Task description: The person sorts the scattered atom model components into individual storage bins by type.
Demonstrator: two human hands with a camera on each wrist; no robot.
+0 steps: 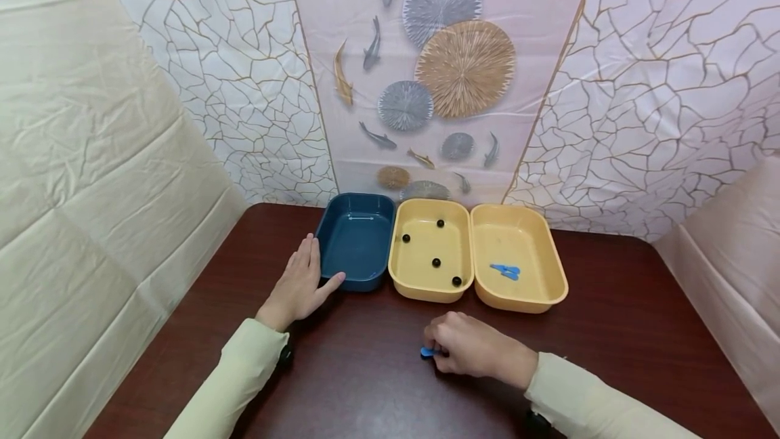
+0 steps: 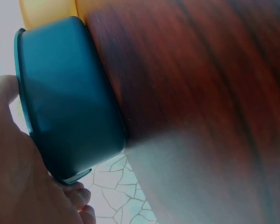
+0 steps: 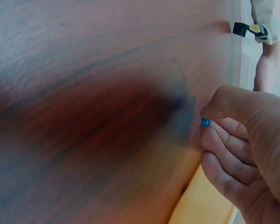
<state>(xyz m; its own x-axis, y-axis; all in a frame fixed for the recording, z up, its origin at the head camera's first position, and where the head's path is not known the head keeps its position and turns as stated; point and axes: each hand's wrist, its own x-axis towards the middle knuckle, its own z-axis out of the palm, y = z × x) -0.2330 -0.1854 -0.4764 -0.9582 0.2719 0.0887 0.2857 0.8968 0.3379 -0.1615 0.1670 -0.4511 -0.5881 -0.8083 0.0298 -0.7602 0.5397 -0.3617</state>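
Note:
Over the tabletop, in front of the trays, my right hand (image 1: 474, 347) pinches a small blue plastic clip (image 1: 428, 352) between thumb and fingertips. In the right wrist view only a bit of the blue clip (image 3: 206, 122) shows; the rest is hidden in the fingers. My left hand (image 1: 298, 288) rests against the left front corner of the dark blue tray (image 1: 358, 284), its fingers straight along the side and the thumb at the front rim. Similar blue clips (image 1: 507, 271) lie in the right yellow tray (image 1: 521, 303).
Between the two other trays stands the middle yellow tray (image 1: 426, 293), with several small black balls (image 1: 436, 263) spread in it. All three trays stand side by side on the dark brown table (image 1: 365, 385), near the patterned cloth (image 1: 420, 154) at the back.

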